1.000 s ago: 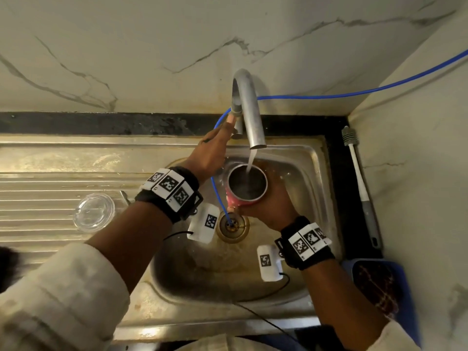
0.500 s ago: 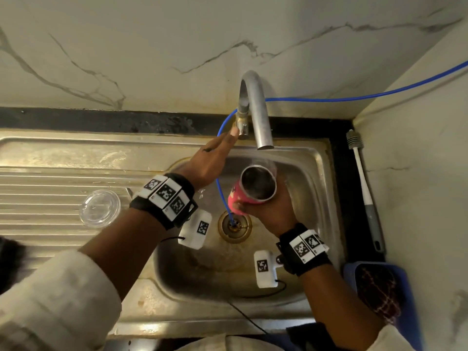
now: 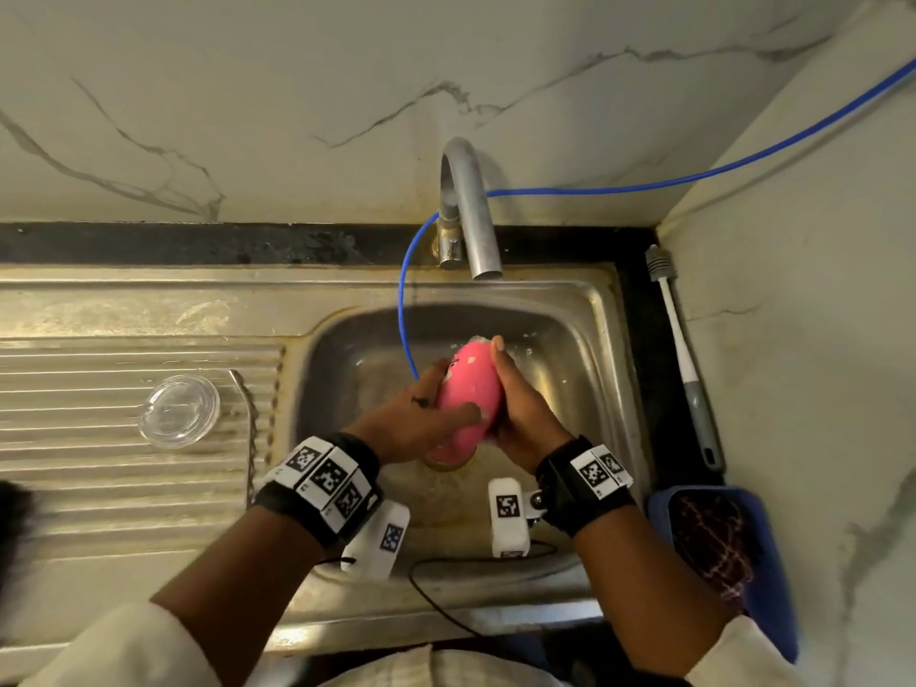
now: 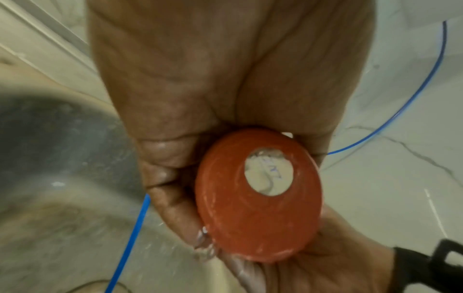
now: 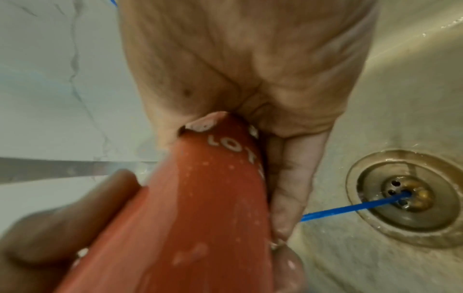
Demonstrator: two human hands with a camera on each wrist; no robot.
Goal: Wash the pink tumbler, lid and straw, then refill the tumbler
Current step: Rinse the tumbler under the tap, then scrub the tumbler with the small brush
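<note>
Over the sink [image 3: 570, 309] the tumbler [image 3: 471, 394] is gripped by both hands [image 3: 411, 423] [image 3: 525, 414], mid-wash; lid [image 3: 179, 411] at nine o'clock, refill pending.

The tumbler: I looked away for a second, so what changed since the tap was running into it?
The water stopped. The left hand left the tap and took hold of the tumbler, which both hands now hold tipped, mouth down over the sink. The right hand kept its grip. The lid stayed put.
</note>
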